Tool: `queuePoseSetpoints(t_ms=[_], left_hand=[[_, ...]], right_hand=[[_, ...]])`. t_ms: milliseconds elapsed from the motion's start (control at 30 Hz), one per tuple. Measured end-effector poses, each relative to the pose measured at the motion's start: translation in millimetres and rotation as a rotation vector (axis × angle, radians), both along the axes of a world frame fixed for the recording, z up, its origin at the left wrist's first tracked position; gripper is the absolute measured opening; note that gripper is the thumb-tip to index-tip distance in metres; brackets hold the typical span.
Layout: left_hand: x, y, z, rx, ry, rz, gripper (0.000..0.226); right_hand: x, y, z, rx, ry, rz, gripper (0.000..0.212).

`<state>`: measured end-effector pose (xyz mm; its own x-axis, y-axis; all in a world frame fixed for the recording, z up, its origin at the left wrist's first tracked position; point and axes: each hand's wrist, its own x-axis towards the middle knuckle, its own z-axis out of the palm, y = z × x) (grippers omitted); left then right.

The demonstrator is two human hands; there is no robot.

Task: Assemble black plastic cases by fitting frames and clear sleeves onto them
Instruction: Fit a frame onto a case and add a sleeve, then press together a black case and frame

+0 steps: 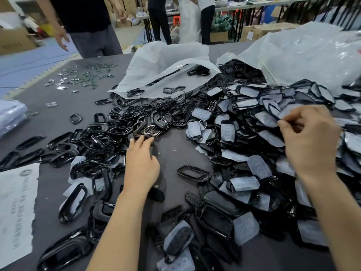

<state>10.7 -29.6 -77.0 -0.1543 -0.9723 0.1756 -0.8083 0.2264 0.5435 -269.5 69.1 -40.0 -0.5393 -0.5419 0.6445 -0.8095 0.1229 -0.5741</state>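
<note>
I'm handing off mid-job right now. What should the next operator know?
Left hand: fingertips on a dark frame at the edge of the frame pile; grip unclear.
Right hand: pinches a clear sleeve above the sleeve pile.
Done: nothing joined in hand yet; one sleeved case lies at the front.
Left: fit frame and sleeve onto a case; both piles are large.

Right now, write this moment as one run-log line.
stage: picking parts | left hand touches frame | right hand pinches clear sleeve
</note>
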Motion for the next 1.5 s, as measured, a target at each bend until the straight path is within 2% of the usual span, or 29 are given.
queuePoseSetpoints(t_ms=[167,300,433,500,567,633,700,767,833,900,933,1067,1167,1267,1367,1433,1500], left_hand=[[-0.5,1.5,-1.7,-0.073,0.01,0.004,0.054],[-4.6,5.3,4.0,-0.055,-0.006,0.004,0.049],[-13.6,13.4,5.8,-0.04,0.093,-0.13,0.042],[-19.7,18.1,5.9,-0.081,0.159,-0.182,0.037],[-22.4,20.0,4.4,-0.103,0.199,-0.182,0.033],[-24.1,21.5,2.8,-0.103,0.18,-0.155,0.031],[-28.2,25.7,3.6,-0.089,0.12,-0.139,0.029],[-31.9,31.1,6.6,-0.048,0.055,-0.151,0.023],[-29.1,34.3,11.8,0.086,-0.016,-0.201,0.023],[-17.7,33.8,18.8,0.254,-0.091,-0.296,0.028],[-11.8,33.1,22.0,0.307,-0.131,-0.336,0.031],[-7.6,31.5,24.8,0.375,-0.101,-0.382,0.026],[-14.6,32.9,20.7,0.327,-0.117,-0.34,0.023],[-16.4,33.4,17.5,0.272,-0.118,-0.315,0.024],[-18.0,32.0,15.8,0.185,0.012,-0.23,0.025],[-21.5,31.6,14.9,0.133,0.163,-0.145,0.023],[-26.4,31.8,14.3,0.162,0.396,-0.101,0.019]], right_hand=[[-4.5,-1.3,-5.0,0.132,0.056,-0.087,0.008],[-3.3,-0.5,-6.0,0.172,0.105,-0.113,0.006],[0.1,-4.1,-7.9,0.192,0.087,-0.104,0.009],[10.0,-3.5,-7.1,0.133,0.062,-0.109,0.015],[22.0,-1.5,-2.9,-0.012,0.041,-0.087,0.023],[35.4,1.3,1.8,-0.145,0.09,-0.044,0.024],[52.1,2.1,2.8,-0.181,0.136,0.067,0.023],[68.1,2.5,-2.3,-0.084,0.147,0.243,0.022],[76.5,1.8,-11.0,0.16,0.13,0.391,0.019],[80.5,-0.3,-20.1,0.443,0.135,0.436,0.021],[81.1,-1.2,-24.7,0.522,0.151,0.434,0.023],[81.1,-2.6,-27.3,0.55,0.157,0.402,0.019],[79.4,-2.2,-25.7,0.539,0.157,0.396,0.013],[80.4,-0.8,-22.4,0.414,0.144,0.387,0.009],[83.5,0.5,-17.5,0.246,-0.001,0.406,0.008],[87.0,1.5,-17.3,0.173,-0.239,0.469,0.014],[92.9,2.3,-17.4,0.13,-0.511,0.577,0.024]])
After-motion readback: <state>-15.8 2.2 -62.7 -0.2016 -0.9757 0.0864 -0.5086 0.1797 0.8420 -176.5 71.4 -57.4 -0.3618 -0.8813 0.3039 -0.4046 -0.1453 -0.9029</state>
